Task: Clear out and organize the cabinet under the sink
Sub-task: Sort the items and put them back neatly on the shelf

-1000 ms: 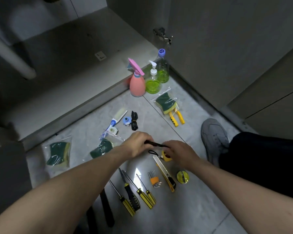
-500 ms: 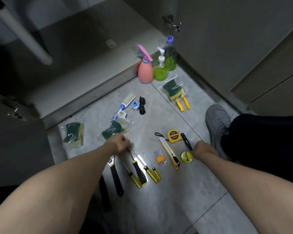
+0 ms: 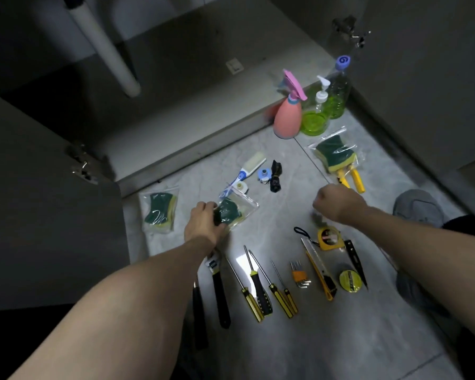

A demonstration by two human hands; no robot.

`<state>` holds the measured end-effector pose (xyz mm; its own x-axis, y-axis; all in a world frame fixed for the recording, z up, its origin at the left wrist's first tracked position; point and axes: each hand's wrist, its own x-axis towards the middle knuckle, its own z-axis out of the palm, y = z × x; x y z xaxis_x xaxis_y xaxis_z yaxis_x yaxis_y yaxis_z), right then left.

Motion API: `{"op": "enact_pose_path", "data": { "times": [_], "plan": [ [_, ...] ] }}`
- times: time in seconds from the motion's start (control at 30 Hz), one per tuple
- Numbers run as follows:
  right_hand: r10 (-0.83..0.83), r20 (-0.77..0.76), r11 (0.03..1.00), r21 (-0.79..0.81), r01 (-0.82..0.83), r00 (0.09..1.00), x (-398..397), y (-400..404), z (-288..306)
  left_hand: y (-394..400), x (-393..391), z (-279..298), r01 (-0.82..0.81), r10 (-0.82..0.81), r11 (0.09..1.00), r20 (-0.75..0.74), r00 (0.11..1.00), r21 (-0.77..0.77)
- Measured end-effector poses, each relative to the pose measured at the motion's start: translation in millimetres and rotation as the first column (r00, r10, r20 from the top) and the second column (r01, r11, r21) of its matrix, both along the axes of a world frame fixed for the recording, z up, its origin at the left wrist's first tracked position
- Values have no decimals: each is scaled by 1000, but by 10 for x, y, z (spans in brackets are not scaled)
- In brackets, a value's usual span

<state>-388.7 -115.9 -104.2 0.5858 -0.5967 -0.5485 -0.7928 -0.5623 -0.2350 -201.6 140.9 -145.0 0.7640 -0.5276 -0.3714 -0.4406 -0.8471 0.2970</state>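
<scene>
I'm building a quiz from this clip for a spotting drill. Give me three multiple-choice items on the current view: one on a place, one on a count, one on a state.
1. Where does the pink plastic spray bottle stand?
A. inside the cabinet
B. on the floor by the cabinet edge, beside the green pump bottle
C. among the screwdrivers

2. How many clear-bagged green and yellow sponges are in view?
A. one
B. three
C. five

3. What is the left hand doing?
A. taking hold of a bagged sponge
B. lying flat on the floor
C. lifting the yellow tape measure

Key: 1 B, the two bottles stand together on the tiles at the cabinet's front. 2 B, one lies far left, one at the left hand, one by the yellow-handled pliers. 3 A, its fingers curl onto the bag's edge.
</scene>
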Motion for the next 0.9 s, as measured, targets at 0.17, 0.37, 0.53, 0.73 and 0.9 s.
{"op": "enact_pose_path", "data": {
  "times": [0.17, 0.37, 0.53, 0.73, 0.9],
  "plan": [
    [207, 89, 978, -13, -206, 974, 831, -24, 189, -88, 6, -264, 21, -16, 997, -60, 998, 72],
    [44, 267, 967, -253, 26, 963, 1007, -215, -186, -98, 58, -366, -40, 40, 999, -15, 999, -21],
    [-134, 191, 846, -489, 213, 972, 624, -848, -525, 59, 111, -241, -202, 195, 952, -53, 979, -228],
    [-271, 167, 841, -438, 318, 948, 453, -1057, -793, 60, 384, -273, -449, 458, 857, -27, 889, -252],
    [-210, 528, 865, -291, 408, 823, 537, -720, -734, -325, 637, -305, -549, 558, 828, 73, 826, -112]
  ]
}}
